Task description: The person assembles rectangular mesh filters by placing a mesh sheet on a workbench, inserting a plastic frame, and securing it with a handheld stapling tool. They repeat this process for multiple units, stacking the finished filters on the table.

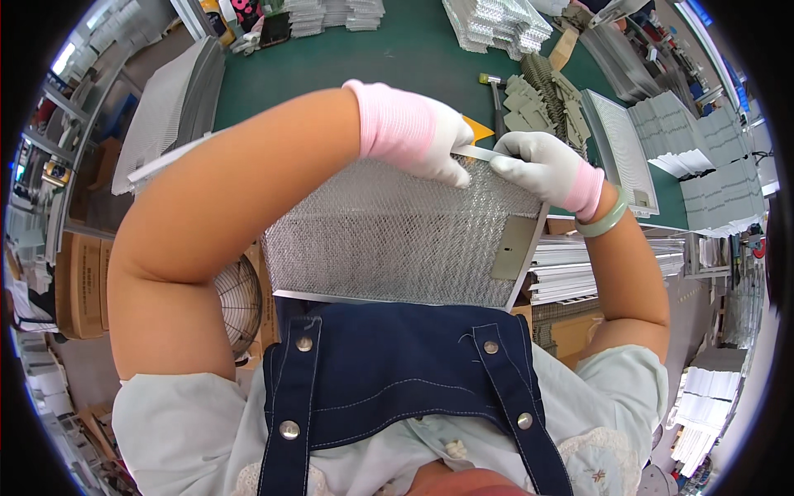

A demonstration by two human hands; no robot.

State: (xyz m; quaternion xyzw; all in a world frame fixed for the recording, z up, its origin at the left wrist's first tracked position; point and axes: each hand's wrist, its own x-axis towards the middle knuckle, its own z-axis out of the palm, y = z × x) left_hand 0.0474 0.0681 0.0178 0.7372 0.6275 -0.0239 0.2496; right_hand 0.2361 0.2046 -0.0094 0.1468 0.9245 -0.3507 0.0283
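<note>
In the head view, the silver mesh panel (372,240) lies at the near side of the green table (372,62), its thin metal rim running along the near and right edges, close to the dark blue apron (397,355). A broad stretch of green tabletop shows beyond the left hand (432,136); on the right, room is tighter. The mesh is crinkled and shiny, with a flat greyish plate (514,248) at its right. At the panel's far side, the left hand is closed with thumb and fingers about a narrow pale strip (477,152), and the right hand (542,164) pinches the same strip just beside it. Both wear white gloves with pink cuffs. Right behind the hands stand an orange pointed piece (478,130), a hammer (499,107) and a heap of grey-green plates (529,107). A framed panel (620,149) lies farther right; stacked mesh sheets (169,107) rise on the left, and another silver stack (496,21) sits at the far side.
</note>
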